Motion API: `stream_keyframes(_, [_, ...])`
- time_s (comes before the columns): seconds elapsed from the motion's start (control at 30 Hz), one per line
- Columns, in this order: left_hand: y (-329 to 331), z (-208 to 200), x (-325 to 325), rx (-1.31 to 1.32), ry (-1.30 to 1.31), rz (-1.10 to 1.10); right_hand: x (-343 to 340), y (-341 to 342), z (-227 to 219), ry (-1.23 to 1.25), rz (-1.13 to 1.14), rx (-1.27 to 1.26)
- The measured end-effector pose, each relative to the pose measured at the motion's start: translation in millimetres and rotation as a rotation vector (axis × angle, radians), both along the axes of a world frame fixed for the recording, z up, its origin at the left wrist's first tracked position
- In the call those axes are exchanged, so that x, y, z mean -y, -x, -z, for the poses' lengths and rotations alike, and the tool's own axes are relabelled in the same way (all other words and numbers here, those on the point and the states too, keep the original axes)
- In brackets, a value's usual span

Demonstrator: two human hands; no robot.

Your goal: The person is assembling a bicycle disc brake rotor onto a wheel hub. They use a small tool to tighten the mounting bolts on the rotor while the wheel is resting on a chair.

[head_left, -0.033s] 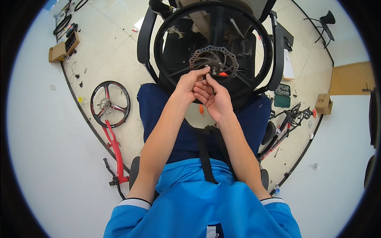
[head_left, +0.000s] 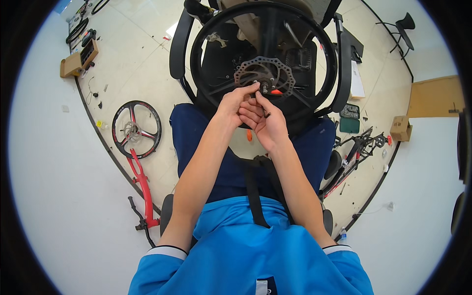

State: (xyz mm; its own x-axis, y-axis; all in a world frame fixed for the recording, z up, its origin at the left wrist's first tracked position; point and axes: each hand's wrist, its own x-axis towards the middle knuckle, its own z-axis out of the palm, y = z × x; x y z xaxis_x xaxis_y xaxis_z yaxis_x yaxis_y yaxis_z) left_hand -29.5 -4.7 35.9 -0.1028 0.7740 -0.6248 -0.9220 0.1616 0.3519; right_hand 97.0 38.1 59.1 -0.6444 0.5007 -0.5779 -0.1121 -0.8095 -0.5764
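Left hand (head_left: 232, 104) and right hand (head_left: 268, 124): fingers curled; cannot tell what either grasps. One black wheel (head_left: 332, 59), bearing one brake disc (head_left: 244, 69), extends beneath and beyond both hands.

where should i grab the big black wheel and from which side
Probably the black wheel's rim, at left and right, from above: it faces up between the chair armrests, and the brake disc crowds the middle.

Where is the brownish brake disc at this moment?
In the head view, the brake disc sits at upper centre, around the hub of the black wheel, by the left hand and right hand.
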Motion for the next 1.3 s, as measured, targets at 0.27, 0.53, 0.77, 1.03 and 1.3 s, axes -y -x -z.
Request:
stream_keyframes(0.27, [10.9,13.1,4.2,0.129,-0.14,0.053,-9.7,6.7,-3.1,0.01,-0.155,-0.158])
stream_keyframes(0.53, [0.2,-3.7,0.3,0.02,-0.005,0.008,-14.2,0.8,0.9,-0.087,-0.166,-0.007])
stream_keyframes(0.77, [-1.7,3.9,1.9,0.099,-0.047,-0.07,-16.6,4.4,1.5,-0.124,-0.205,-0.043])
stream_keyframes(1.03, [9.1,-2.0,1.8,0.057,-0.034,0.032,-18.6,5.1,2.5,-0.08,-0.201,-0.101])
stream_keyframes(1.3, [-3.0,-7.2,-6.8,-0.054,0.13,0.021,-16.2,1.7,0.5,-0.144,-0.134,0.078])
